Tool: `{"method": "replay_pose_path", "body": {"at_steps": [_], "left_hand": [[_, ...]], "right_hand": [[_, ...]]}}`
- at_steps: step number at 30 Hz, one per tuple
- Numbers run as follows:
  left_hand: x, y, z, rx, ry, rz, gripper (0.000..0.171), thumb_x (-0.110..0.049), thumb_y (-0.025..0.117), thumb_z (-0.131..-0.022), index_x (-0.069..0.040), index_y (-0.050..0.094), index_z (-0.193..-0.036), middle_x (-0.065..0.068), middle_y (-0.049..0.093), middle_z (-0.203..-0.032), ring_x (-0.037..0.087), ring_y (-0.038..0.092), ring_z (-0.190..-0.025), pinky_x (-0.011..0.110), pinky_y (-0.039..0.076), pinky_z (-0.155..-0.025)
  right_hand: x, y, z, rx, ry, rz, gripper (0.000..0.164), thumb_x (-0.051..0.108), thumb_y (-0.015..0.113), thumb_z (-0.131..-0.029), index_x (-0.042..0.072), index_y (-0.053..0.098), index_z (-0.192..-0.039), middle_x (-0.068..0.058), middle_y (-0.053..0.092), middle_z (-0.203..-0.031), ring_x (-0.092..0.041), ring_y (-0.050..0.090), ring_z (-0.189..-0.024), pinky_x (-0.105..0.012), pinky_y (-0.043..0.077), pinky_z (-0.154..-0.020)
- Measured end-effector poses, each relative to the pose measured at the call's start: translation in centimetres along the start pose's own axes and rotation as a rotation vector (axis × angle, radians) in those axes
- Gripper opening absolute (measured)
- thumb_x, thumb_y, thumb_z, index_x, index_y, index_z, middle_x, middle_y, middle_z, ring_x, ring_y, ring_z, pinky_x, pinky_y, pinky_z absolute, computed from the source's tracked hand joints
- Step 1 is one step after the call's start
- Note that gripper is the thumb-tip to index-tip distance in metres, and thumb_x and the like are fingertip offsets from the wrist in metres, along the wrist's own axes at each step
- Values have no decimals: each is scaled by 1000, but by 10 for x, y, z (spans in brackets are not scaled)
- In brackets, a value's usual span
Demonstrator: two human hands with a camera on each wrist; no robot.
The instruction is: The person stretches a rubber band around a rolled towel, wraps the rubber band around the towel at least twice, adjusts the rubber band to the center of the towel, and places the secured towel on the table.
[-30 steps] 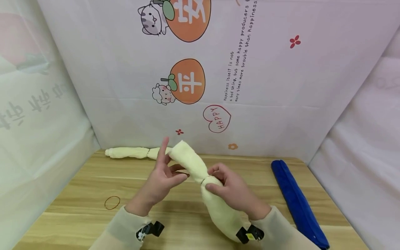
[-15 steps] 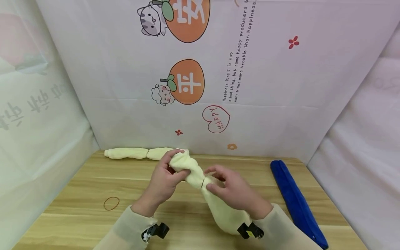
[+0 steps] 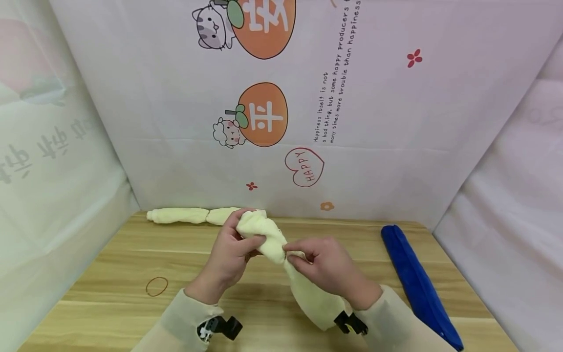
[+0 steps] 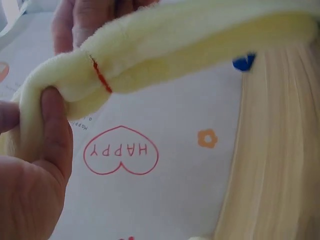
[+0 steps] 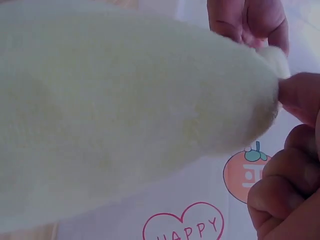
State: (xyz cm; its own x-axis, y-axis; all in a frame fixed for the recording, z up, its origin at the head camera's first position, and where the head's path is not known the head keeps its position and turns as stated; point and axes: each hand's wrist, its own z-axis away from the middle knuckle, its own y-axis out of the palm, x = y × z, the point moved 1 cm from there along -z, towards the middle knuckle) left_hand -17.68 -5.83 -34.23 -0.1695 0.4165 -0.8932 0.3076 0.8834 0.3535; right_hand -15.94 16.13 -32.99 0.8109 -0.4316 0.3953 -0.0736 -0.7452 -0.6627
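Left hand (image 3: 228, 254): my fingers are clamped round the pale yellow cloth (image 3: 269, 244), thumb on the near side, fabric bunched and folded over between them. Right hand (image 3: 332, 266): my thumb and index finger are together in a pinch at the narrow, tied neck of the same cloth; whether the tips have fabric, band or both, can't tell. Other right fingers curl in toward the palm, seen from the right wrist.

Cloth location: runs from my left fingers to the right fingertips, then widens and slants down toward me below the right hand, its lower end near the right sleeve (image 3: 396, 322). Red band (image 4: 101, 76) sits around the cloth, just beside my left thumb in the left wrist view.

Behind my left fingers: second pale yellow roll (image 3: 184, 215), lying along the far table edge, thin tie round it, right part partly hidden by my hand and the held cloth. Left of my left fingers and nearer me: loose reddish band (image 3: 147, 289), flat on the wooden table (image 3: 110, 274). Well to the right of my right fingers: blue roll (image 3: 420, 288), lying slanted. Beyond all my fingers: white backdrop (image 3: 374, 122) with a HAPPY heart (image 3: 305, 167).
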Motion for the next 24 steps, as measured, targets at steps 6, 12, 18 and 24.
{"method": "replay_pose_path", "body": {"at_steps": [6, 12, 18, 24], "left_hand": [[5, 3, 2, 77, -78, 285, 45, 16, 53, -92, -15, 48, -125, 10, 55, -115, 21, 65, -89, 32, 58, -72], [9, 10, 1, 153, -124, 481, 40, 14, 45, -95, -16, 48, -121, 7, 55, -112, 18, 62, -86, 26, 56, -68], [10, 10, 0, 130, -145, 514, 36, 14, 42, -97, -15, 47, -118, 8, 56, -110, 18, 65, -86, 28, 57, -69], [9, 8, 1, 122, -128, 572, 33, 12, 36, -99, -13, 49, -117, 9, 57, -109, 18, 66, -87, 29, 57, -72]], "right_hand": [[-5, -1, -3, 9, -50, -95, 20, 3, 81, -81, 13, 80, -99, 13, 51, -63, 4, 33, -54, -13, 32, -44], [-4, -1, -13, 31, -184, -183, 22, -2, 81, -77, 16, 75, -86, 10, 51, -64, 3, 34, -56, -13, 30, -46], [-2, -3, -15, 38, -234, -109, 19, -2, 79, -77, 10, 76, -91, 11, 49, -66, 3, 34, -58, -11, 30, -47], [-6, -2, -14, -35, -263, -123, 32, -6, 82, -76, 1, 77, -107, 10, 48, -65, 3, 37, -56, -10, 33, -46]]}}
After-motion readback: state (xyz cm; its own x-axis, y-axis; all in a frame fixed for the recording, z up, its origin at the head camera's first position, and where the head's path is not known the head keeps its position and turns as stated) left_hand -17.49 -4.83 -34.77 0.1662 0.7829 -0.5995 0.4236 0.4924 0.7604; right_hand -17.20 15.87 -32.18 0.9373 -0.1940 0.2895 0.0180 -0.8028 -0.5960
